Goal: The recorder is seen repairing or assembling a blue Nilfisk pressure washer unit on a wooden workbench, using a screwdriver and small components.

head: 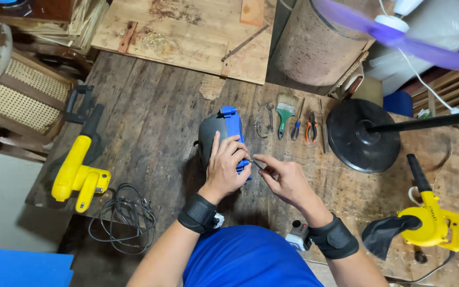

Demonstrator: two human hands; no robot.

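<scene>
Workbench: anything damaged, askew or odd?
Yes. The plywood sheet at the back is stained, with a chipped front edge. A black cord lies in a loose tangle beside the yellow blower. The grey and blue tool under both hands shows no visible damage.

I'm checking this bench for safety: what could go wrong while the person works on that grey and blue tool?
The small part pinched in the right hand could drop and vanish among the rough wooden table planks. The grey and blue tool, steadied only by the left hand, might slip. The loose black cable hangs at the table edge and could snag.
</scene>
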